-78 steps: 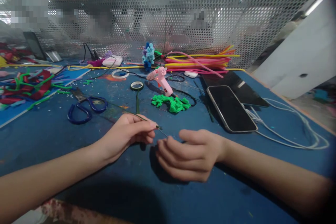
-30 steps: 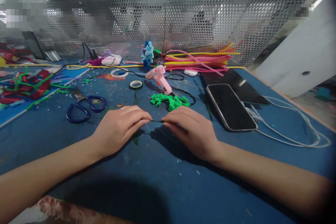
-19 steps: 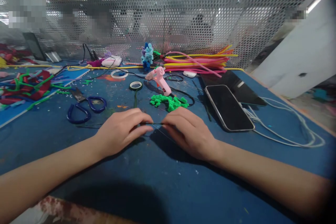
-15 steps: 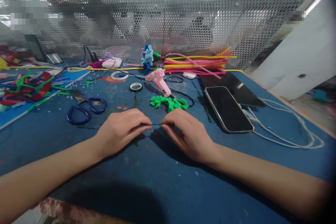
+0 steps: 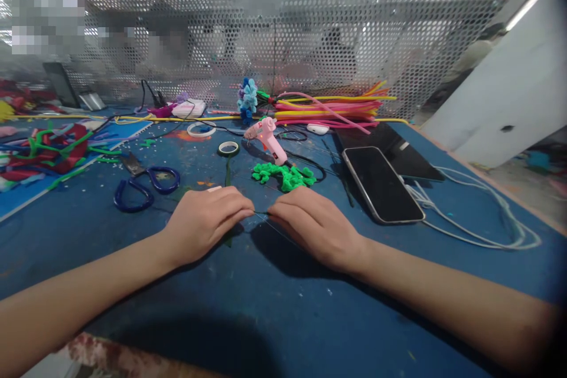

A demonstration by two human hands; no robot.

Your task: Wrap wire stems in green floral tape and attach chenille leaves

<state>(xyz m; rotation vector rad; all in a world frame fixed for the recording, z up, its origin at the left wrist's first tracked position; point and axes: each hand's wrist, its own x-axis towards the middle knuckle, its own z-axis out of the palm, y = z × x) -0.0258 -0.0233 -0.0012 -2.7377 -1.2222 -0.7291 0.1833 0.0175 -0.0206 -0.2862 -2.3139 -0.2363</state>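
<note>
My left hand (image 5: 208, 221) and my right hand (image 5: 316, 227) face each other low over the blue table. Both are closed in a pinch on a thin dark green wire (image 5: 261, 212), whose short middle stretch shows between the fingertips. A pale fine strand slants down from there toward my right hand. Just beyond the hands lies a bunch of green fuzzy pipe-cleaner shapes (image 5: 283, 176). A roll of dark green tape (image 5: 228, 149) rests behind my left hand, its loose strip running toward me. Behind the green shapes is a pink glue gun (image 5: 269, 140).
Blue-handled scissors (image 5: 146, 186) lie left of my left hand. Loose pipe cleaners (image 5: 48, 150) cover a blue board at far left. On the right are a phone (image 5: 383, 184) and a white cable (image 5: 482, 236). A pipe-cleaner bundle (image 5: 332, 111) lies before the perforated metal screen (image 5: 292, 0).
My right hand has rolled slightly, so its fingers look more closed together. Both hands keep their pinch on the wire. The whole view has shifted a little.
</note>
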